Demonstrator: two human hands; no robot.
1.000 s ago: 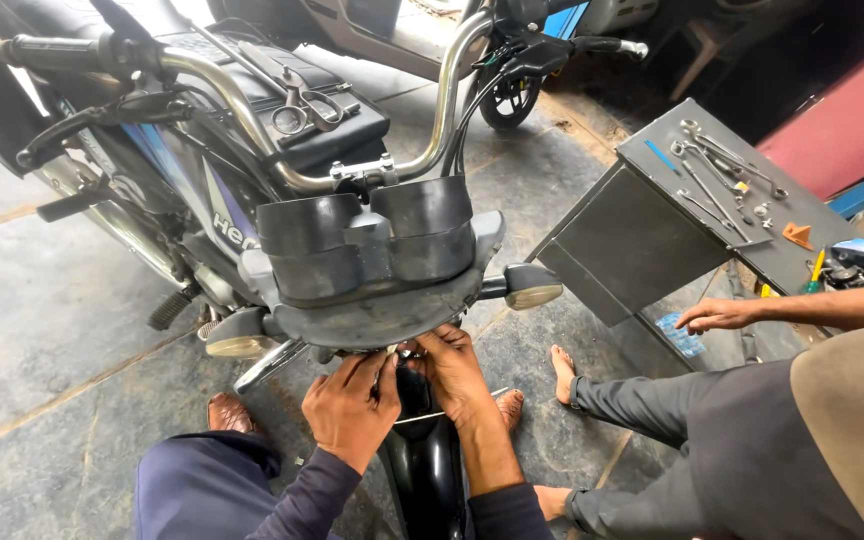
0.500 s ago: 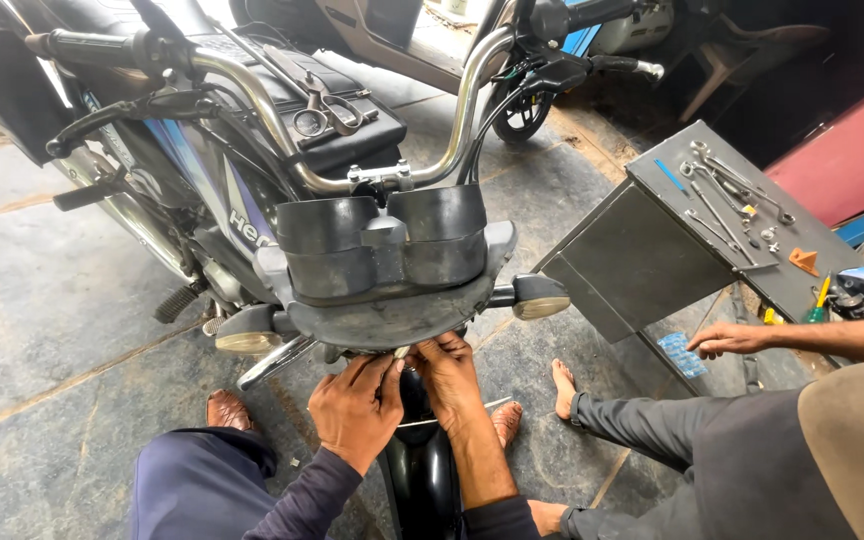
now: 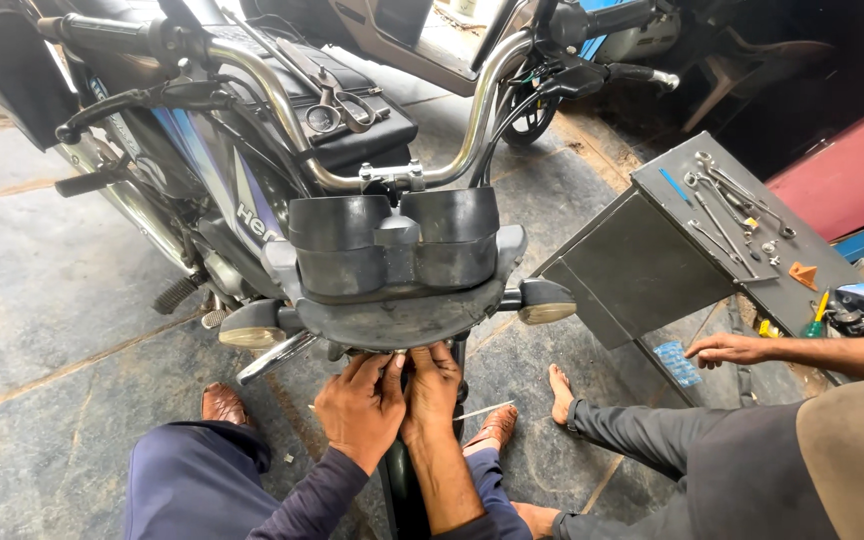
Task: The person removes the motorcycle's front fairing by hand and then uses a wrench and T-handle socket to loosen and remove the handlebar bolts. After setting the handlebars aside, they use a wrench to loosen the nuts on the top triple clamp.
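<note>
Motorcycle (image 3: 252, 200) standing on the concrete floor (image 3: 42, 330), front end toward the camera, grey headlight housing (image 3: 392, 260) under the handlebar. Just below that housing, left hand (image 3: 360, 405) and right hand (image 3: 432, 385) side by side, fingers pressed up against its underside; grasping anything or not, impossible to tell. Right of the motorcycle, metal toolbox (image 3: 642, 260) with wrenches, and a co-worker's hand (image 3: 727, 350) beside it.
</note>
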